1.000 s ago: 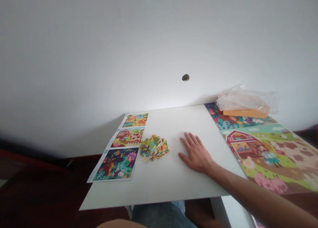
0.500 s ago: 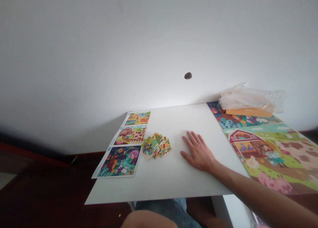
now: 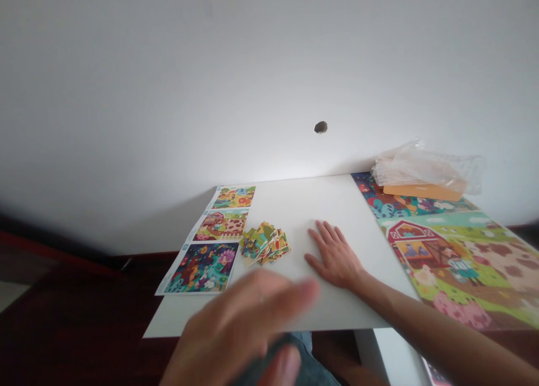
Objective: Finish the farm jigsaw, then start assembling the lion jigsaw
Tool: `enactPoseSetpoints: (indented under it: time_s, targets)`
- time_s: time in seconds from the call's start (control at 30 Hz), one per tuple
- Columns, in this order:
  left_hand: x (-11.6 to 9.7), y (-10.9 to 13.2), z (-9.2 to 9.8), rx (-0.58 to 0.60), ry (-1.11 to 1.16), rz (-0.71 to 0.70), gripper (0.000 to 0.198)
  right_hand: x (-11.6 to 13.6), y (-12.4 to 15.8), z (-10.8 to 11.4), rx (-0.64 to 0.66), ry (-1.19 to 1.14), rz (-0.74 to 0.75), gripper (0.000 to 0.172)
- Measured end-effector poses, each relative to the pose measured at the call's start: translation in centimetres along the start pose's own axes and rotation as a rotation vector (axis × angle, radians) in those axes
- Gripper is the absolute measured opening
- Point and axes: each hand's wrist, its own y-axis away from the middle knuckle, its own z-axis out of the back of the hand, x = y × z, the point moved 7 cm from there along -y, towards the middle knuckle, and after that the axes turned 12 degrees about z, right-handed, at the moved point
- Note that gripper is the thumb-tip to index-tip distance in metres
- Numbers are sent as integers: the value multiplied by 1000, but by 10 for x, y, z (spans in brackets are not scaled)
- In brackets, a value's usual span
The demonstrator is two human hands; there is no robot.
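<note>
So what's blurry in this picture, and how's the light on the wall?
In the head view, the left hand is heavily blurred, while the right hand, flat on the table, looks much clearer; in the same head view, the wall is brightest just above the table's far edge, with a soft shadow left of the three printed pictures.

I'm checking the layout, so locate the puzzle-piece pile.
Head view: the pile lies on the white table, right of the three small pictures, left of the right hand.
</note>
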Motion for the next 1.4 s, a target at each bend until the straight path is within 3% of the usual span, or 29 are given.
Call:
enactPoseSetpoints:
  time_s: [0.17, 0.27, 0.33, 0.57, 0.67, 0.8, 1.07, 1.27, 1.4]
  targets:
    - [88, -54, -46, -25, -382, 92, 89, 1, -4, 0, -50, -32, 15, 67]
    - [138, -63, -81, 89, -464, 135, 94, 2, -6, 1, -89, -89, 40, 63]
    - [152, -65, -95, 124, -452, 147, 93, 1, -7, 2, -121, -167, 62, 61]
    - [133, -81, -131, 135, -390, 97, 84, -19, -12, 10, -314, -421, -103, 48]
    - [128, -83, -144, 92, -283, 67, 103, -21, -24, 8, -346, -504, -130, 49]
    - [138, -83, -147, -23, -229, 116, 126, -15, -35, 8, -342, -548, -78, 52]
    - [147, -116, -168, 160, -90, 76, 114, -19, -53, 9, -315, -560, -12, 54]
    - [161, -129, -164, 240, 182, 210, 98, -41, -59, 1, -380, -771, -102, 52]
    - [164, -129, -162, 264, 275, 208, 86, -44, -60, -1, -445, -840, -116, 53]
